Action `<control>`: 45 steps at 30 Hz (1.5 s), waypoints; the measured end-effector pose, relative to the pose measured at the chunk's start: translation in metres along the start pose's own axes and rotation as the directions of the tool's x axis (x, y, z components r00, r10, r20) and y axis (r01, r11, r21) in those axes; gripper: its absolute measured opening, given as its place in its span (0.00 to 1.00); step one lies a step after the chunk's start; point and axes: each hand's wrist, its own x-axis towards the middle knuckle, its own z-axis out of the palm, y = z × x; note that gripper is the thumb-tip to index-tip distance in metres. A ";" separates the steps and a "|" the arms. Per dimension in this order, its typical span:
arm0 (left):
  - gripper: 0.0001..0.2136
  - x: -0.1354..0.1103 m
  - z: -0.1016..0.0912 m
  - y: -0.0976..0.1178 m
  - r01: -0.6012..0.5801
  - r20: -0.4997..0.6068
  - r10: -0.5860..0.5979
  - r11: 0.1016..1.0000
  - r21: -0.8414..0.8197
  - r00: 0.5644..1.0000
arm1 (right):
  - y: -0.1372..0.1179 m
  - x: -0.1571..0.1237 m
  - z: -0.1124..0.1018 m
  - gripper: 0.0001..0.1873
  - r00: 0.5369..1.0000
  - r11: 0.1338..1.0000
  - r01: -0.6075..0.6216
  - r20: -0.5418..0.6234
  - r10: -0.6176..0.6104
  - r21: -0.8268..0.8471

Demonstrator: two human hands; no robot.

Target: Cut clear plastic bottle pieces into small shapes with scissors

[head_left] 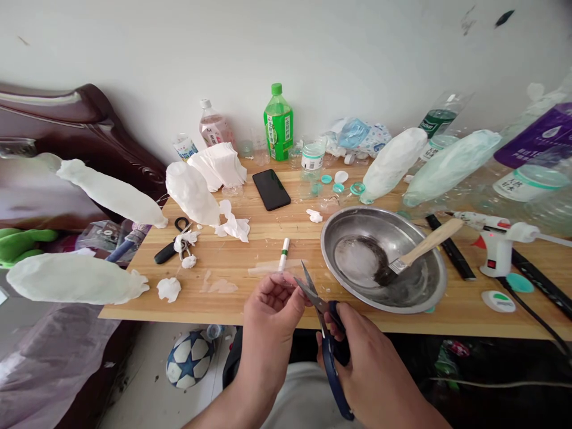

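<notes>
My right hand [367, 357] grips a pair of scissors [331, 363] with dark blue handles. Their blades are parted and point up and left, close to the fingertips of my left hand [273, 322]. Those fingers are pinched together; a small, seemingly clear piece may be between them, too faint to name. Just beyond the left hand lies a white marker [284, 254] with a green band. To the right is a metal bowl [329, 244] holding liquid, and a wooden-handled brush [431, 241] rests in it.
White paper-covered bottle shapes [397, 161] lie around the table. A phone [271, 189], a green drink bottle [277, 128] and bottle caps [338, 187] are toward the wall. At right stands a hot glue gun [497, 244] with its cord. Black-handled scissors [166, 253] lie left; a ball [190, 359] is on the floor.
</notes>
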 end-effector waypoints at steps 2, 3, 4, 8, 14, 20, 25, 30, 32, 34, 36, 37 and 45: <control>0.05 0.001 0.000 0.001 -0.007 0.010 0.007 1.000 0.030 1.000 | 0.000 0.000 -0.001 0.08 1.000 1.000 0.000 0.005 0.000 0.000; 0.05 0.001 -0.001 0.003 -0.006 0.014 0.005 0.999 0.050 1.000 | 0.001 0.000 -0.002 0.08 1.000 1.000 0.001 0.007 -0.001 0.003; 0.05 0.001 -0.001 0.004 -0.004 0.019 0.002 0.997 0.071 1.000 | 0.001 0.000 -0.002 0.08 1.000 1.000 0.000 0.007 0.000 0.005; 0.06 0.003 -0.002 0.009 0.006 0.036 -0.010 0.991 0.133 0.999 | 0.002 0.000 -0.005 0.08 1.000 1.000 -0.005 0.022 0.005 0.001; 0.07 0.005 -0.004 0.008 0.018 0.042 -0.024 0.990 0.140 0.999 | 0.002 0.001 -0.007 0.08 0.998 1.000 0.000 0.057 0.000 -0.007; 0.07 0.004 -0.004 0.010 0.014 0.041 -0.020 0.989 0.150 0.999 | 0.001 0.000 -0.008 0.07 0.998 1.000 -0.011 0.064 0.012 -0.004; 0.06 0.004 -0.003 0.012 0.003 0.032 -0.008 0.990 0.143 0.999 | 0.002 0.000 -0.004 0.04 0.999 1.000 -0.005 0.036 0.005 -0.005; 0.05 0.004 -0.006 0.013 0.004 0.038 -0.009 0.991 0.133 0.999 | 0.005 0.001 -0.001 0.04 1.000 1.000 0.012 -0.029 -0.013 -0.022; 0.05 0.005 -0.009 0.014 0.018 0.042 -0.023 0.992 0.121 0.999 | 0.006 0.001 0.000 0.04 0.998 0.999 0.032 -0.053 -0.034 -0.025; 0.05 0.006 -0.011 0.016 0.033 0.055 -0.040 0.992 0.120 0.998 | 0.007 0.002 0.000 0.04 0.996 0.999 0.047 -0.073 -0.049 -0.026; 0.05 0.006 -0.014 0.020 0.059 0.075 -0.069 0.990 0.131 0.995 | 0.007 0.003 0.000 0.03 0.995 0.998 0.049 -0.082 -0.051 -0.024; 0.05 0.006 -0.014 0.021 0.071 0.082 -0.083 0.988 0.139 0.993 | 0.008 0.003 0.000 0.03 0.996 0.999 0.048 -0.077 -0.049 -0.017; 0.06 0.001 -0.013 0.024 0.097 0.083 -0.116 0.974 0.205 0.990 | 0.001 -0.001 -0.005 0.07 0.998 0.999 0.047 0.053 -0.046 -0.019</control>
